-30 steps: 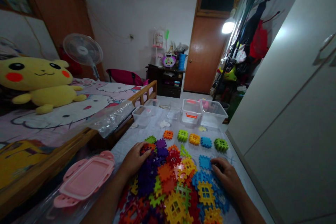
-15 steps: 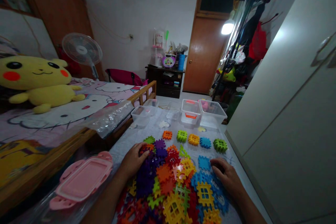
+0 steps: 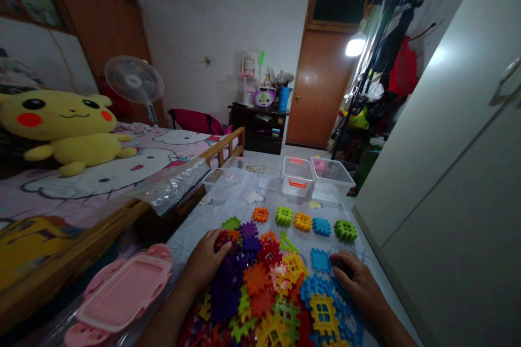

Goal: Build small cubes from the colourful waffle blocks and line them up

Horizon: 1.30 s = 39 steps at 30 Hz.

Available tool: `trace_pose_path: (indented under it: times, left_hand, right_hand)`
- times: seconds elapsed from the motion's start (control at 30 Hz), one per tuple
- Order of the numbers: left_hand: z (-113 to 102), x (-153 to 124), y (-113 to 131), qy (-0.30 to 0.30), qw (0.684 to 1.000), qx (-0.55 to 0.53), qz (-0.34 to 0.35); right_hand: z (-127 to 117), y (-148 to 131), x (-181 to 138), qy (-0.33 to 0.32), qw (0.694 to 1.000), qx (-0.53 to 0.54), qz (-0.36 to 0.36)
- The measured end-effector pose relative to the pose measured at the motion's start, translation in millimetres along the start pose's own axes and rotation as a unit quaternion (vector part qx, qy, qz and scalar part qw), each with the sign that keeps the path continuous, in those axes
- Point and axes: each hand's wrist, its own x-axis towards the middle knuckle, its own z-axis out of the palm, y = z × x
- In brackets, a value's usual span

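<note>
The heap of interlocking plastic waffle blocks (image 3: 260, 287) lies on a pale quilted sheet (image 3: 191, 244) at the bottom centre of the frame, and a row of five loose blocks (image 3: 302, 222) is laid out just above it. The left hand (image 3: 205, 263) is rested on the upper left of the heap, with its fingers (image 3: 217, 238) pressed together and curled over an orange block and a purple block. Whether anything is pinched cannot be told. The right hand (image 3: 358, 282) is placed at the right edge of the heap, with its fingers (image 3: 340, 271) slightly spread over a dark piece, and no grip can be made out.

The row could be knocked out of line if a hand is dragged upward, and interlocked pieces could be lifted together if one block is pulled from the loose heap. Dark purple and red blocks may be confused in the dim light.

Two clear plastic bins (image 3: 313, 179) stand side by side beyond the row, at upper centre. A pink item (image 3: 319, 165) is seen in the right one. The contents of a smaller clear tub (image 3: 218, 184) farther left cannot be made out. A pink lid (image 3: 122, 295) lies at lower left.
</note>
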Motion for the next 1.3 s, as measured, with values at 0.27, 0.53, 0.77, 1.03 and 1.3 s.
trace_pose_path:
  times: [0.27,0.53,0.77,1.03,1.3]
  left_hand:
    - [-2,0,4,-0.006,1.0,0.005,-0.01]
    - [-2,2,1,-0.014,1.0,0.011,0.006]
    - [-2,5,-1,-0.012,1.0,0.008,0.015]
    - [0,5,-2,-0.02,1.0,0.0,0.011]
    - [0,5,-1,-0.012,1.0,0.016,0.01]
  right_hand:
    - [1,-2,-1,0.015,1.0,0.006,0.0]
    - [3,-3,0,0.018,1.0,0.003,0.01]
    - [7,-2,1,0.044,0.999,-0.001,0.013]
    - [6,-6,2,0.044,0.999,0.012,0.011]
    - [5,-10,-1,0.039,0.999,0.013,0.012]
